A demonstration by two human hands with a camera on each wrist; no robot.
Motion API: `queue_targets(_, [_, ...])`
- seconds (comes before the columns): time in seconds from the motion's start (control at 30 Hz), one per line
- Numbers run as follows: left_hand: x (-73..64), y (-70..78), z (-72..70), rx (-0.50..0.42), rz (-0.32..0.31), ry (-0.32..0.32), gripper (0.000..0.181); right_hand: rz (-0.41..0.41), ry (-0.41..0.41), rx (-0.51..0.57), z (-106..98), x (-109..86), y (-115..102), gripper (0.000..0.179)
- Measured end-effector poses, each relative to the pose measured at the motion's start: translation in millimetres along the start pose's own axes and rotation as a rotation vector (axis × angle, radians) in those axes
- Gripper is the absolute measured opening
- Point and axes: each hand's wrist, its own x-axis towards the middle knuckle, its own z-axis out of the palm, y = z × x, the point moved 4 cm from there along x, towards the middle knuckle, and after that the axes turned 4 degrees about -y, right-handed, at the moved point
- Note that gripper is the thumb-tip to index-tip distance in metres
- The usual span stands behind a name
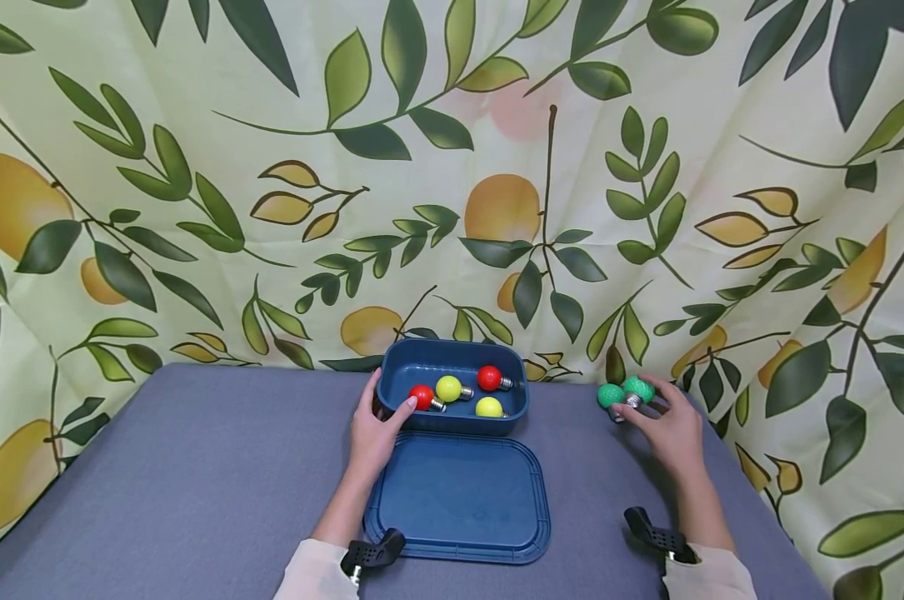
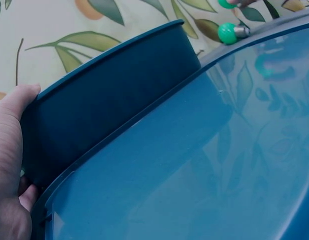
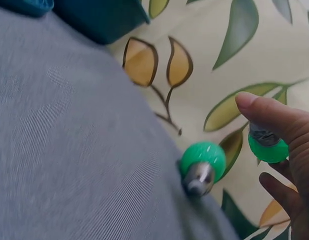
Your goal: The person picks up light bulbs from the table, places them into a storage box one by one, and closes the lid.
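Observation:
A dark blue plastic box holds two red bulbs and two yellow bulbs, among them a red bulb and a yellow bulb. My left hand grips the box's left end, its thumb over the rim. On the right, my right hand holds a green light bulb between thumb and fingers, lifted off the table in the right wrist view. Beside it, a second green bulb lies on the table, apart from the fingers. Some fingers are hidden behind the held bulb.
In front of the box lies a flat blue lid with a raised rim. A grey cloth covers the table. Behind and at the right side, a leaf-and-fruit patterned curtain hangs close to the table's edge.

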Motion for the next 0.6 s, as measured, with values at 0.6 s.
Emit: queue_targets(0.6, [-0.7, 1.4, 0.4, -0.010, -0.003, -0.001, 0.082, -0.217, -0.013, 0.010, -1.1, 0.0, -63.9, 0.063])
